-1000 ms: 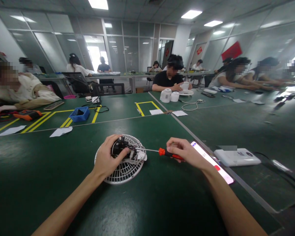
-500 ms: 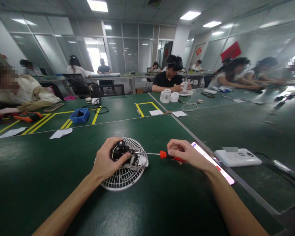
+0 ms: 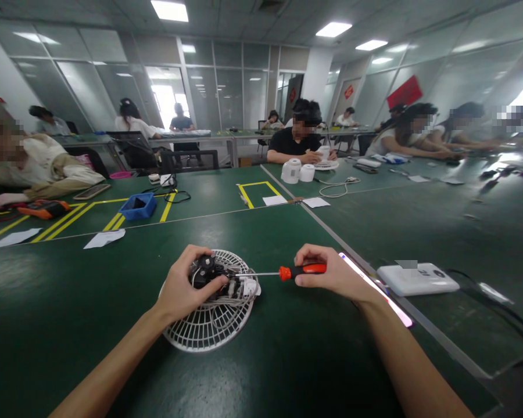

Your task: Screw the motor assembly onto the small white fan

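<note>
A round white fan grille (image 3: 200,334) lies on the green table with a black fan motor (image 3: 204,267) on top of it. My left hand (image 3: 185,284) is closed round the motor, thumb toward its right side. Grey cable (image 3: 226,299) and a white plug-like piece (image 3: 250,287) lie beside the motor on the grille. My right hand (image 3: 320,267) grips a red and black screwdriver (image 3: 303,271), held level with its shaft pointing left. The screwdriver tip reaches the motor's right side; the exact contact point is too small to make out.
A lit phone (image 3: 379,290) lies beside my right forearm, and a white power bank (image 3: 418,278) with a black cable farther right. Ahead are a blue tray (image 3: 138,206), paper slips (image 3: 104,238) and white round parts (image 3: 291,170). Other people sit around the tables.
The motor and grille have shifted slightly left and down in view. My right fingers have opened somewhat around the handle, showing more of it; the screwdriver stays at the motor.
</note>
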{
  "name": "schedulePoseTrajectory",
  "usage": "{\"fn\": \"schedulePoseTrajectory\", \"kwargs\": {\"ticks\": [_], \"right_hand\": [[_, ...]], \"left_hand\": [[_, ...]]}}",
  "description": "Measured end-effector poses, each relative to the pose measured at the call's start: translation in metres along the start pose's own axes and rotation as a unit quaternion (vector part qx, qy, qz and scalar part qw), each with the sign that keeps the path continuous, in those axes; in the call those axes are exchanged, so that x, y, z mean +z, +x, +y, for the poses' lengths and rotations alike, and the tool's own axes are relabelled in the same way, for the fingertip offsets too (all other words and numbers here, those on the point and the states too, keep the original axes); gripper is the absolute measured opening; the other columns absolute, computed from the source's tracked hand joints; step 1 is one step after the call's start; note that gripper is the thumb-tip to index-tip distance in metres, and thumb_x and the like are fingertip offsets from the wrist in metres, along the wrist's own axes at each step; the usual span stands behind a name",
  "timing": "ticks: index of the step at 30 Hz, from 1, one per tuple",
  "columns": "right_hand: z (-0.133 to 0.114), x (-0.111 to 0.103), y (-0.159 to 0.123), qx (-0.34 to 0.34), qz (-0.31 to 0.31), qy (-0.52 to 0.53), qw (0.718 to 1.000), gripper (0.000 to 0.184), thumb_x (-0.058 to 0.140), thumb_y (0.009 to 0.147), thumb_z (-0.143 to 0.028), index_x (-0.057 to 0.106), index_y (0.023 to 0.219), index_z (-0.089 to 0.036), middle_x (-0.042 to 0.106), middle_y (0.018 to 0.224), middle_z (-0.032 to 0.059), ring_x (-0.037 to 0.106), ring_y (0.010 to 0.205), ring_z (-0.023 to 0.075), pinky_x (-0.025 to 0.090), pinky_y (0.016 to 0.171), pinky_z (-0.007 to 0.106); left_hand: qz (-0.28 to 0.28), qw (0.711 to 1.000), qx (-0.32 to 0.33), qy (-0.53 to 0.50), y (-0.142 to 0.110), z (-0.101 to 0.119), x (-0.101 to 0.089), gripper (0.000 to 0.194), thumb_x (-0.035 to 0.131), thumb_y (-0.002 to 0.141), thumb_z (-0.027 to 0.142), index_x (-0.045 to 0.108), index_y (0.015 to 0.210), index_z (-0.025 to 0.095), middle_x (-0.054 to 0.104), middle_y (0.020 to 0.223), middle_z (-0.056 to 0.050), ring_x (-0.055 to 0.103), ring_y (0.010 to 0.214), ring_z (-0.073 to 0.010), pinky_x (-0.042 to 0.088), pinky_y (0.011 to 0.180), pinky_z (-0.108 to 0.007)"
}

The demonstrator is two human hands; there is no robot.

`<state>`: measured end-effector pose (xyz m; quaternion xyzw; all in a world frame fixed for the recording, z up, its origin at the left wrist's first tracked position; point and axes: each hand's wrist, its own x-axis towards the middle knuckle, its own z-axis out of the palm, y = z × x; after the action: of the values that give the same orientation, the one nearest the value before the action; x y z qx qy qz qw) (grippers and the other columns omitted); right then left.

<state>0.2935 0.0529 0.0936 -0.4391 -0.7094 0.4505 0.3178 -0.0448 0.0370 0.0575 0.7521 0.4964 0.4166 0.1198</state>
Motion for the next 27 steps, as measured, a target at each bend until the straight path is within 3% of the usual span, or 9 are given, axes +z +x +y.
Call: {"fn": "schedulePoseTrajectory", "kwargs": {"ticks": [5,13,17,21,24,27], "right_hand": [[-0.0028,0.0029,-0.0019,0.009,-0.022,-0.017,1.000,0.032,0.086,0.069,-0.030,0.061,0.086,-0.021,0.062,0.084,-0.0028,0.060,0.074,0.0158,0.046,0.069,0.029],[-0.0064,0.0031,-0.0014,-0.002,-0.016,-0.018,1.000,0.029,0.085,0.071,-0.035,0.063,0.084,-0.021,0.064,0.085,-0.0004,0.061,0.080,0.0181,0.048,0.075,0.032],[-0.0031,0.0050,0.0006,0.034,-0.041,-0.032,0.998,0.033,0.071,0.085,-0.050,0.070,0.090,-0.018,0.065,0.081,0.0021,0.059,0.068,0.0151,0.044,0.060,0.028],[-0.0026,0.0070,-0.0008,0.056,-0.061,-0.061,0.995,0.049,0.054,0.096,-0.059,0.071,0.082,-0.015,0.061,0.071,0.0023,0.051,0.056,0.0120,0.037,0.051,0.026],[-0.0061,0.0050,-0.0045,0.031,-0.043,-0.076,0.996,0.039,0.069,0.088,-0.052,0.069,0.106,-0.018,0.066,0.090,0.0033,0.056,0.064,0.0129,0.044,0.057,0.026],[-0.0103,0.0017,-0.0083,0.003,-0.025,-0.077,0.997,0.061,0.086,0.071,-0.034,0.058,0.124,-0.026,0.061,0.111,0.0026,0.062,0.076,0.0148,0.052,0.064,0.027]], "left_hand": [[0.011,1.000,-0.007,-0.006,-0.0039,-0.0017,0.0006,0.043,0.077,0.079,0.047,0.057,0.107,0.022,0.062,0.103,-0.003,0.062,0.092,-0.0203,0.053,0.085,-0.037],[0.007,0.999,-0.029,-0.029,-0.0061,-0.0012,0.0042,0.049,0.081,0.074,0.049,0.057,0.109,0.022,0.066,0.098,-0.002,0.066,0.086,-0.0193,0.056,0.081,-0.035],[0.009,0.999,-0.037,-0.035,-0.0069,-0.0014,0.0044,0.050,0.081,0.074,0.048,0.057,0.110,0.022,0.069,0.097,-0.002,0.069,0.085,-0.0199,0.057,0.080,-0.035],[-0.005,0.997,-0.050,-0.056,-0.0069,-0.0017,0.0043,0.051,0.081,0.074,0.047,0.057,0.110,0.022,0.071,0.099,-0.003,0.071,0.089,-0.0209,0.059,0.083,-0.037],[-0.013,0.996,-0.051,-0.075,-0.0069,-0.0011,0.0037,0.050,0.082,0.074,0.045,0.056,0.111,0.023,0.072,0.105,-0.004,0.072,0.095,-0.0221,0.060,0.088,-0.039],[-0.011,0.995,-0.043,-0.084,-0.0070,0.0002,0.0025,0.050,0.082,0.075,0.043,0.056,0.112,0.023,0.071,0.115,-0.006,0.071,0.105,-0.0242,0.059,0.095,-0.041]]}}
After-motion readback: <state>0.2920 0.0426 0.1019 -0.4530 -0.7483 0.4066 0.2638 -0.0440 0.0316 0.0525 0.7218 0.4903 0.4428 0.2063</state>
